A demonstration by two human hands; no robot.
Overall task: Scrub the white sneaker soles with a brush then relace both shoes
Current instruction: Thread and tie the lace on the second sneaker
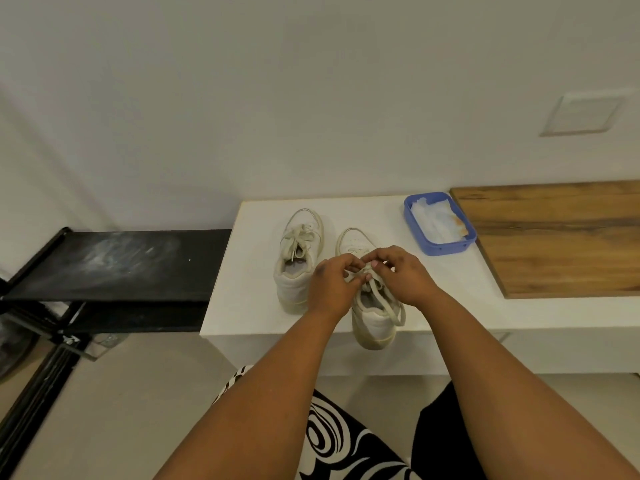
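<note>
Relacing the right-hand sneaker (372, 306), frame centre.
My left hand (334, 284) and right hand (401, 275) are pinching its lace (389, 304); knotting probably comes next.

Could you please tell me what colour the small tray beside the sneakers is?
The tray is blue, holding white cloth; the head view shows it.

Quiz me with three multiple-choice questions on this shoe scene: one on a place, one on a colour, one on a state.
1. Where is the tray?
A. on the black rack
B. on the white bench, right of the sneakers
C. on the floor

2. What colour is the tray?
A. blue
B. red
C. green

3. What are both hands doing?
A. resting idle
B. scrubbing a sole
C. pinching the right sneaker's lace

Answers: 1 B, it sits on the white bench. 2 A, its rim is blue. 3 C, left hand and right hand meet on the lace of the right sneaker.
</note>
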